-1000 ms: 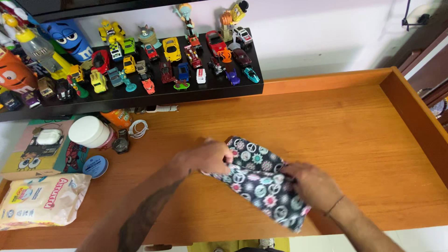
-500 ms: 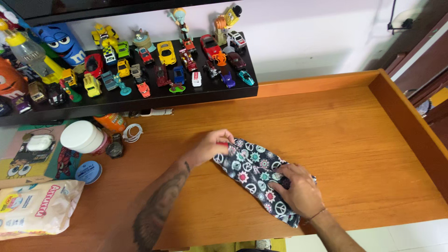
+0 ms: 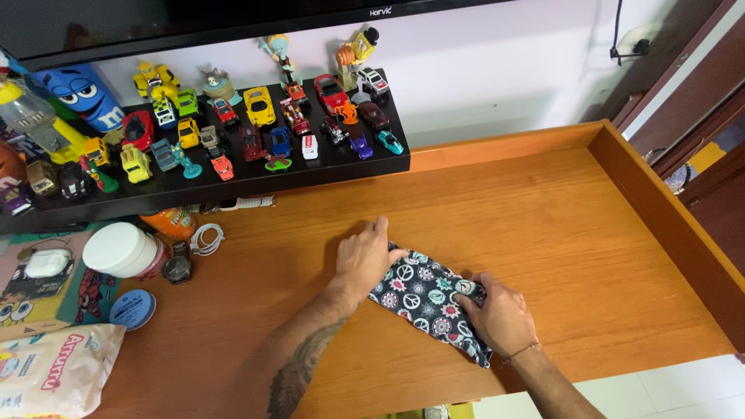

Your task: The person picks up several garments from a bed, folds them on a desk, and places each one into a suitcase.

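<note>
The patterned cloth (image 3: 423,295) is being pressed flat on the surface (image 3: 559,233) under the left hand (image 3: 365,260), while its near end is gripped by the right hand (image 3: 500,314).

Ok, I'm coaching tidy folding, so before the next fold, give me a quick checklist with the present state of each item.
1. Left hand flat on the patterned cloth: ok.
2. Right hand has a grip on the cloth's other end: ok.
3. Cloth lies fully on the wooden desk: not ok, its lower corner reaches the front edge.
4. Bare desk beyond the cloth: ok.
5. Cloth layers aligned: cannot tell, hands cover the edges.
</note>
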